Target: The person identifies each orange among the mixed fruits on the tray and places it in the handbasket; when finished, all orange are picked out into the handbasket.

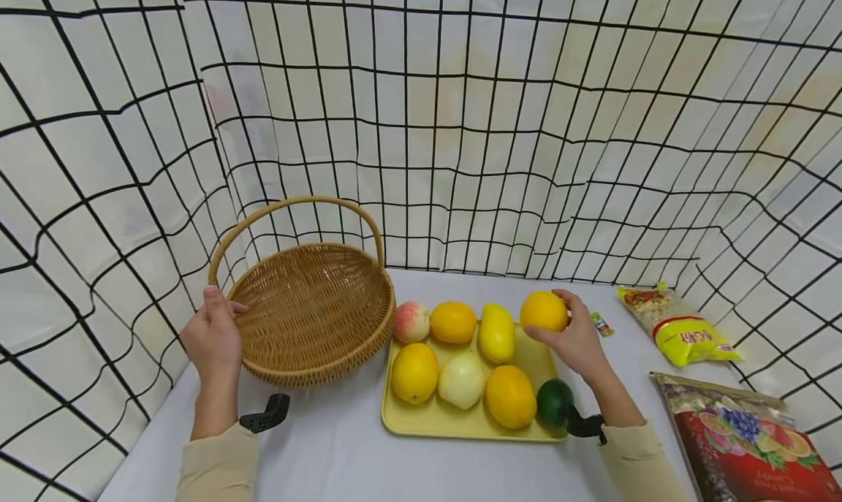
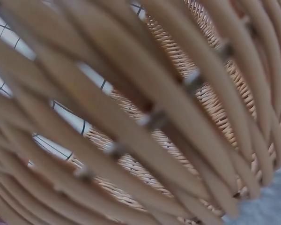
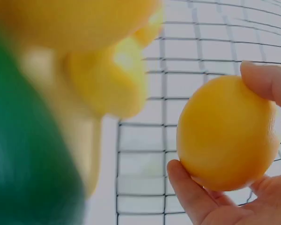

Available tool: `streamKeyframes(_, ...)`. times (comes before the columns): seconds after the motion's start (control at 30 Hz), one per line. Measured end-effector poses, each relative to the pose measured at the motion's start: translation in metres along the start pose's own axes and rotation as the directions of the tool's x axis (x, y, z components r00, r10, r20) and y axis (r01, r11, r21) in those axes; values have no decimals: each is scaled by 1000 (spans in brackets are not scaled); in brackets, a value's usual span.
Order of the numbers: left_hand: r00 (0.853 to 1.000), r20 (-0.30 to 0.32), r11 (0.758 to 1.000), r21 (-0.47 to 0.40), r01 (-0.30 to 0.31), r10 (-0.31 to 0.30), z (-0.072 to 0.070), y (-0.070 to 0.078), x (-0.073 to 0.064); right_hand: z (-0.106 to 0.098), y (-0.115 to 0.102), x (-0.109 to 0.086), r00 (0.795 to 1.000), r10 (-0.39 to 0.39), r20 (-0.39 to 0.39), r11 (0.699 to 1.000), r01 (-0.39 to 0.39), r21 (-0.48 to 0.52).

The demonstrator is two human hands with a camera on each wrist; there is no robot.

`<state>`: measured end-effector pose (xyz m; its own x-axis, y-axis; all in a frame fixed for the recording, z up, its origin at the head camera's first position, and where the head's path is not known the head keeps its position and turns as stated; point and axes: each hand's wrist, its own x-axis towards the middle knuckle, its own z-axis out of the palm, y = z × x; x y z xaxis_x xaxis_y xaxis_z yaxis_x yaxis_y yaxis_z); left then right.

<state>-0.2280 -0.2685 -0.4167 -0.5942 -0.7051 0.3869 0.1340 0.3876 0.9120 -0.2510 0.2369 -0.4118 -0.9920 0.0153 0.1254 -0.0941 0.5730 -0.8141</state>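
Right hand (image 1: 579, 341) fingers clamp orange (image 1: 544, 311) above tray (image 1: 460, 423), frame centre; left hand (image 1: 212, 334) grips basket (image 1: 314, 313) rim, tilting it trayward.

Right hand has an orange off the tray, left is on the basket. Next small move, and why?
Probably carry the orange left, over the basket, and lower it in. The right hand already holds it in a firm grip above the tray, and the left hand steadies the basket's rim.
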Motion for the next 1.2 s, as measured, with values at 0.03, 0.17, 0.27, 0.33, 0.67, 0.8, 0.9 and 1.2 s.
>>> streamKeyframes(0.03, 1000, -5, 1000, 7, -5, 5, 0, 0, 0, -1, -4, 0, 1000, 15, 1, 999, -15, 31)
streamKeyframes(0.17, 999, -27, 999, 38, -36, 37, 0, 2, -1, -1, -19, -3, 997, 73, 15, 980, -74, 183)
streamKeyframes(0.27, 998, -42, 997, 54, -51, 54, 1, 3, -1, 3, -31, -4, 996, 84, 12, 966, -85, 246)
streamKeyframes(0.33, 998, -45, 997, 53, -51, 54, 3, 3, 0, 7, -39, -5, 997, 80, 4, 957, -78, 280)
streamKeyframes(0.67, 999, 3, 999, 0, 33, -33, 3, 8, -1, 36, -69, 0, 1000, 26, -5, 924, -22, 382)
streamKeyframes(0.8, 999, 9, 998, -26, 50, -50, 4, 9, -2, 44, -75, 0, 1000, 20, 0, 918, -18, 396)
streamKeyframes(0.9, 1000, -2, 1000, -5, 22, -22, 5, 9, -2, 49, -78, 2, 1000, 15, 8, 918, -17, 395)
streamKeyframes(1.2, 998, 47, 994, 100, 45, -50, 3, 7, -1, 61, -91, 4, 999, -52, 12, 924, 44, 379)
